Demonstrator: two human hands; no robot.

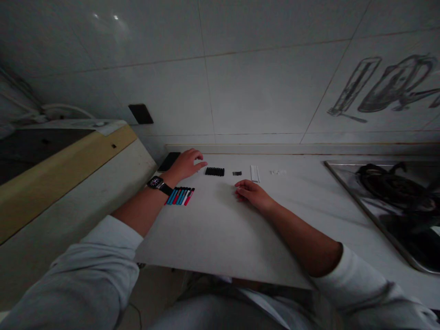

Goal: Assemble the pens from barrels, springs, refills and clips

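Observation:
My left hand [187, 164], with a black watch [156, 182] on its wrist, reaches over the back left of the white counter [213, 238]. Its thumb and fingers are apart, just left of a row of black ridged pieces [215, 171]. Below that wrist lies a row of slim pen-like sticks [180, 196] in blue, red and white with black ends, partly covered by the forearm. My right hand [252, 194] hovers near the middle, fingers loosely curled and nothing visible in them. Beyond it are small dark pieces [237, 173] and thin white rods [255, 173].
Tiny clear or white bits [277, 172] lie right of the rods. A dark flat object [169, 161] rests behind my left wrist. The gas stove [395, 183] borders the counter on the right, a wooden-edged cabinet [120, 146] on the left, and a tiled wall [254, 101] behind.

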